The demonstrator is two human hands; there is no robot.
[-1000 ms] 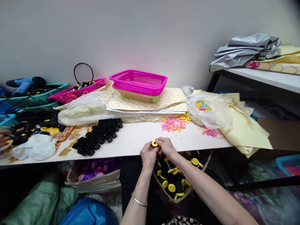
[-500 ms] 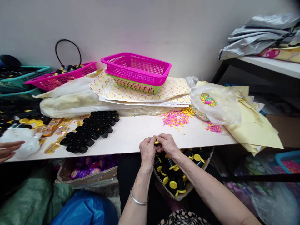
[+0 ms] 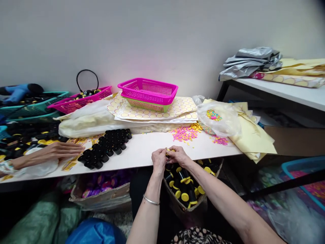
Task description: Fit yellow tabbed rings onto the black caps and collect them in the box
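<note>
My left hand (image 3: 159,159) and my right hand (image 3: 179,155) meet at the table's front edge, fingers closed around a small black canister with a yellow lid (image 3: 167,155). My fingers cover most of it. Just below them, a cardboard box (image 3: 175,200) holds many black canisters with yellow lids (image 3: 185,196). Open black canisters (image 3: 104,149) stand in packed rows on the table, left of my hands. Beyond my hands lie a loose heap of small pink and yellow pieces (image 3: 185,134) and a smaller pink heap (image 3: 220,140).
A co-worker's hand (image 3: 61,150) reaches over yellow packets at left. Stacked baskets (image 3: 147,91) stand on sticker sheets (image 3: 182,105) at the back. A clear bag (image 3: 223,118) with coloured pieces lies right. Below the table is a box of purple items (image 3: 101,193).
The view has shifted, so the table's back sits lower in the picture. The co-worker's hand has come in further from the left. My hands stay together on the canister.
</note>
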